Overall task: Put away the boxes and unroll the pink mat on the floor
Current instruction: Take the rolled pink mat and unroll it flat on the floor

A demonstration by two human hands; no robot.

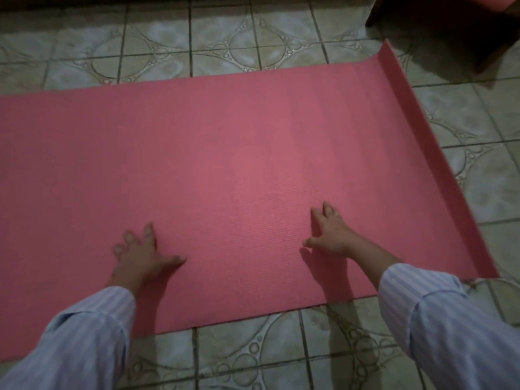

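The pink mat (239, 153) lies spread flat across the tiled floor and runs out of view on the left. Its right end (416, 114) curls up a little off the tiles. My left hand (143, 253) presses flat on the mat near its front edge, fingers spread. My right hand (327, 232) rests on the mat further right, fingers spread and slightly bent, holding nothing. Both arms wear striped light-blue sleeves. No boxes are in view.
Patterned grey-green floor tiles (253, 358) surround the mat. A dark piece of furniture (450, 23) stands at the top right, close to the mat's curled end. The top edge of the view is dark.
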